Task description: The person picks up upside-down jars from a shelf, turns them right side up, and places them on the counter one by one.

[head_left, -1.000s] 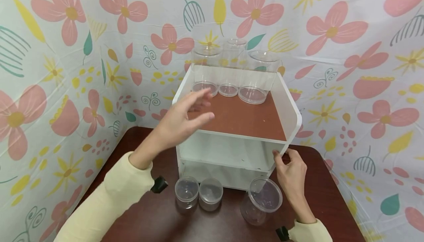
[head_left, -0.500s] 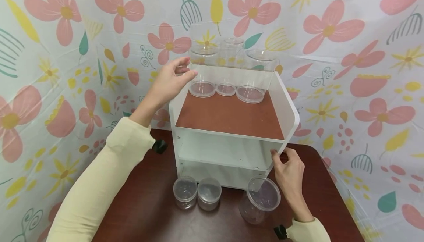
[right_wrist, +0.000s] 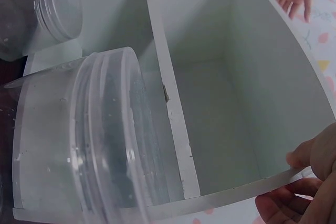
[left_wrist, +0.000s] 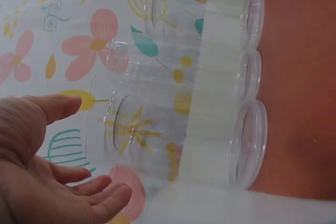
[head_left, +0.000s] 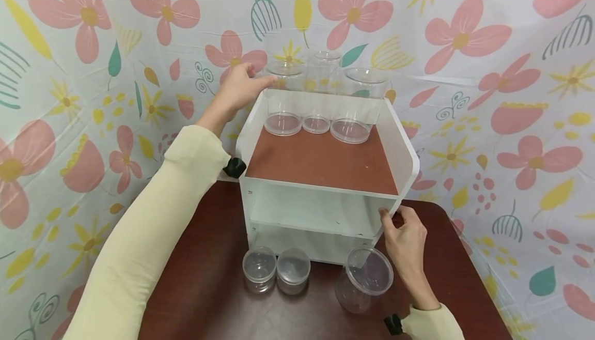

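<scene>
A white shelf unit (head_left: 404, 156) with a brown top board (head_left: 321, 159) stands on the table. Three clear jars line the back of that board: a left jar (head_left: 283, 124), a narrower middle jar (head_left: 317, 124) and a right jar (head_left: 350, 131). My left hand (head_left: 239, 91) reaches over the unit's left side, overlapping the left jar's upper edge in the head view. In the left wrist view, its thumb and fingers are spread, with a gap to the jar (left_wrist: 247, 145). My right hand (head_left: 406, 236) pinches the front edge of the right side panel (right_wrist: 231, 195), thumb inside, fingers outside.
In front of the unit stand two small lidded jars, one left (head_left: 259, 270) and one right (head_left: 293, 272). A larger lidded jar (head_left: 364, 280) stands near my right wrist. The dark red table (head_left: 200, 288) meets a flower-patterned cloth (head_left: 534, 138) behind and at the sides.
My left hand has moved from over the brown board, left and back, to beside the left jar's top. My right hand keeps its hold on the side panel.
</scene>
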Available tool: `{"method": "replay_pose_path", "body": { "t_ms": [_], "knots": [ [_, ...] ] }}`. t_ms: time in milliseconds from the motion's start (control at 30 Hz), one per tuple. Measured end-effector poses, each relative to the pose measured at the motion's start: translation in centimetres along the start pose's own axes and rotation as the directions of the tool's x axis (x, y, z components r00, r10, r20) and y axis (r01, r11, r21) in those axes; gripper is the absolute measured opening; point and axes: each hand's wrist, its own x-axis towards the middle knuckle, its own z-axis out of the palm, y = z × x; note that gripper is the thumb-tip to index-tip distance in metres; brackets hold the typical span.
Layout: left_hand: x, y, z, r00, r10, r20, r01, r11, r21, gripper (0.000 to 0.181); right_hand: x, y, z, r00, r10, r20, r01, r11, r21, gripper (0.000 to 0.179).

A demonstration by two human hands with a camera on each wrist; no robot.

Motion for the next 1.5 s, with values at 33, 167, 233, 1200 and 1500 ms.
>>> {"method": "replay_pose_path", "body": {
  "t_ms": [33, 167, 233, 1200, 1500],
  "knots": [
    [0.2, 0.3, 0.0, 1.000, -0.022, 0.001, 0.022, 1.000, 0.008, 0.086, 0.0, 0.0, 0.0, 1.000, -0.001, -0.001, 0.001, 1.000, 0.000, 0.015],
    [0.7, 1.2, 0.4, 0.996, -0.094, 0.006, 0.094, 0.995, 0.041, 0.088, 0.0, 0.1, 0.0, 1.000, -0.004, -0.005, 0.004, 1.000, -0.006, 0.014],
    [0.9, 1.5, 0.6, 0.993, -0.116, 0.001, 0.116, 0.991, 0.064, 0.087, 0.0, 0.2, 0.0, 1.000, -0.006, -0.004, 0.006, 1.000, -0.007, 0.014],
    [4.0, 2.1, 2.8, 0.988, -0.142, 0.062, 0.133, 0.982, 0.133, 0.104, -0.1, 0.0, -0.1, 1.000, -0.002, -0.001, 0.002, 1.000, -0.004, 0.014],
    [4.2, 1.9, 2.8, 0.990, -0.132, 0.038, 0.127, 0.985, 0.117, 0.093, -0.1, 0.1, 0.0, 1.000, 0.000, -0.005, 0.000, 1.000, -0.006, 0.013]
  ]
}}
